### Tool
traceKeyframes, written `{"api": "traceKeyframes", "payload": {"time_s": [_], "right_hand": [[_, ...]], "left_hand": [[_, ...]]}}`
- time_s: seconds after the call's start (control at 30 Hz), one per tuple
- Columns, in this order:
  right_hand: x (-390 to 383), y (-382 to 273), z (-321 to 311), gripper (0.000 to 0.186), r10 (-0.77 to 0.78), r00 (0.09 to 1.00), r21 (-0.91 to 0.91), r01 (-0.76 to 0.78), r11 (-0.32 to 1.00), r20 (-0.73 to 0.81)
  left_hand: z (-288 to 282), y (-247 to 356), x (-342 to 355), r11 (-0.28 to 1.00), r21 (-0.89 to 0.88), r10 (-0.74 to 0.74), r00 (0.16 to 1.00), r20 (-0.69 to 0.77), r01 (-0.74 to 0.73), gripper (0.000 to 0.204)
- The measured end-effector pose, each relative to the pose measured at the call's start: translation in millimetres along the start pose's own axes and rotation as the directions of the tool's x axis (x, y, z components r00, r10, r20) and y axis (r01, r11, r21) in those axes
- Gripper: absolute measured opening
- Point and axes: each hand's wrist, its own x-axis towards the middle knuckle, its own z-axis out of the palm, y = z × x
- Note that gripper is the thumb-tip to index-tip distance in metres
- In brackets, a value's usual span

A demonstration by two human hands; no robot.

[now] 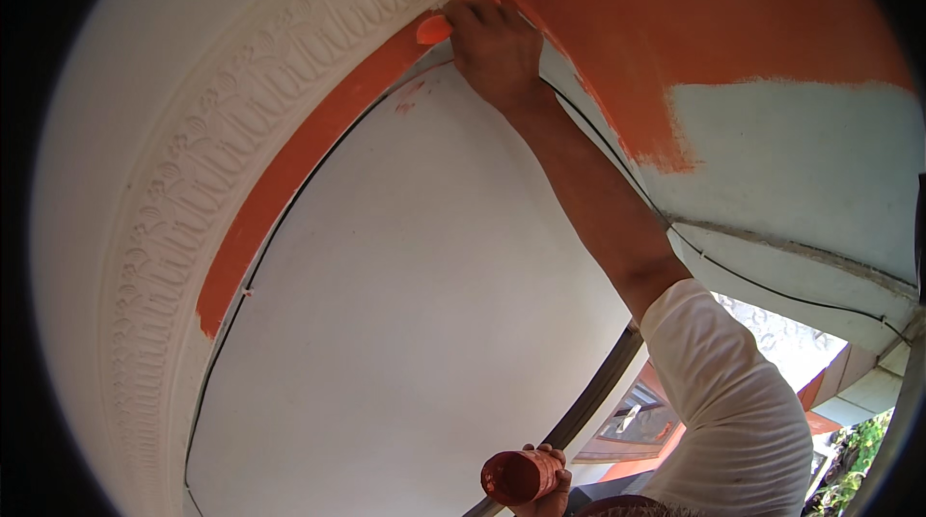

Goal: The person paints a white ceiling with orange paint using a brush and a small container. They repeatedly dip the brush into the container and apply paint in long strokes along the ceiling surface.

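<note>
My right hand (pixel 497 49) reaches high into the corner where the moulding meets the ceiling. Its fingers are closed round a paintbrush (pixel 434 30), whose bright orange end sticks out on the left; most of the brush is hidden by the hand. Beside it runs a freshly coated orange-red band (pixel 289 175) along the white moulding. Low in the view, my left hand (pixel 553 490) grips a paint cup (pixel 516 476) from its right side. The cup tilts with its mouth toward the view, and red paint coats its inside.
Ornate white moulding (pixel 241 93) curves along the left. A thin black cable (pixel 309 175) follows the pale wall panel (pixel 415 266). Orange-red paint (pixel 714 15) partly covers the upper right surface, with a ragged lower edge. A window (pixel 632 421) and green leaves (pixel 863 454) show at lower right.
</note>
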Motion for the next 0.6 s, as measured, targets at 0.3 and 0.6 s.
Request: {"api": "traceKeyframes", "payload": {"time_s": [0.3, 0.6], "right_hand": [[-2.7, 1.9, -4.2, 0.030, -0.010, 1.000, 0.016, 0.009, 1.000, 0.024], [-3.4, -8.0, -10.0, 0.032, 0.006, 0.998, 0.043, -0.009, 0.999, 0.060]], "left_hand": [[-3.5, 2.8, -2.5, 1.000, -0.016, 0.002, 1.000, 0.013, -0.002, 0.055], [-11.7, 9.9, -7.9, 0.999, -0.037, 0.008, 0.999, 0.033, -0.007, 0.057]]}}
